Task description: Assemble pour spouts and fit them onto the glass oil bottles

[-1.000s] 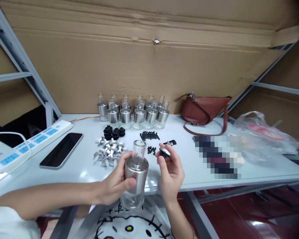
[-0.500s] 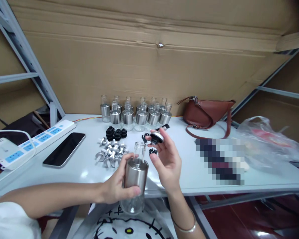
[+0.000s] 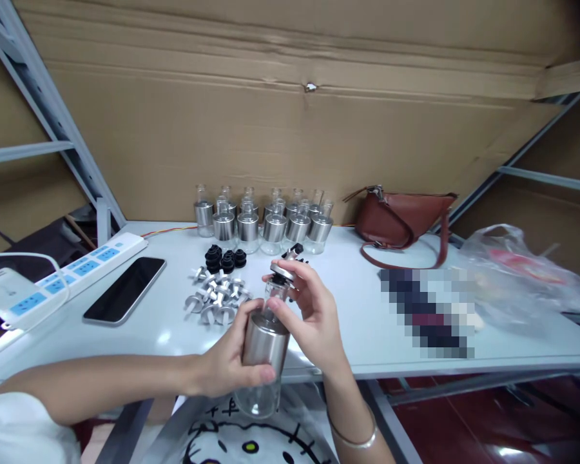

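Observation:
My left hand (image 3: 234,361) is wrapped round a glass bottle (image 3: 265,338) with a brushed metal sleeve, held nearly upright at the table's front edge. At the bottle's mouth, my right hand (image 3: 314,309) grips a pourer stopper (image 3: 283,272) with a metal disc, a black ribbed plug and a black-tipped spout. The plug meets the glass neck; how deep it sits I cannot tell. Left of the bottle lie several silver metal spout pieces (image 3: 217,296). Black ribbed plugs (image 3: 227,259) are grouped behind them. Small black parts beyond my right hand are mostly hidden by it.
Several sleeved bottles (image 3: 274,229) stand in rows by the cardboard wall (image 3: 270,142). A phone (image 3: 125,290) and a power strip (image 3: 77,274) lie on the left. On the right are a brown bag (image 3: 401,222), a blurred dark item (image 3: 425,316) and a clear plastic bag (image 3: 526,277).
My right hand has moved left and slightly down, bringing the pourer stopper from beside the bottle onto its mouth. My left hand still holds the bottle in nearly the same place.

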`<control>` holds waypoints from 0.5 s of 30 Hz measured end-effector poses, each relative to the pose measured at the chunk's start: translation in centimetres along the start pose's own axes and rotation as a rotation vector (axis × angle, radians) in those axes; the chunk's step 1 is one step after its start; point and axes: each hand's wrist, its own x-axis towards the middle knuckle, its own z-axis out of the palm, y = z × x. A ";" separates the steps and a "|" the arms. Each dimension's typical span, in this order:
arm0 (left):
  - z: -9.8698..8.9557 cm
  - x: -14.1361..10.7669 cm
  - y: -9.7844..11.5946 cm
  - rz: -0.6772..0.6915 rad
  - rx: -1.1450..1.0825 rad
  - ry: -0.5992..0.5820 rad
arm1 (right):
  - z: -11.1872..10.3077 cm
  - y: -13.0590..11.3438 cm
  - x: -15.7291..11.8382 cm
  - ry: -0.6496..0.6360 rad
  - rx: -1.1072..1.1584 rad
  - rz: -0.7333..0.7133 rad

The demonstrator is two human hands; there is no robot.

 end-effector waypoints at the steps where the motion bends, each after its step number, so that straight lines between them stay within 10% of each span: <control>1: 0.0 0.0 0.0 0.010 0.015 -0.001 | 0.1 -0.1 0.0 -0.006 0.011 0.004; 15: 0.1 0.0 -0.3 0.062 0.074 -0.052 | 0.5 -1.2 -0.7 0.027 0.049 0.077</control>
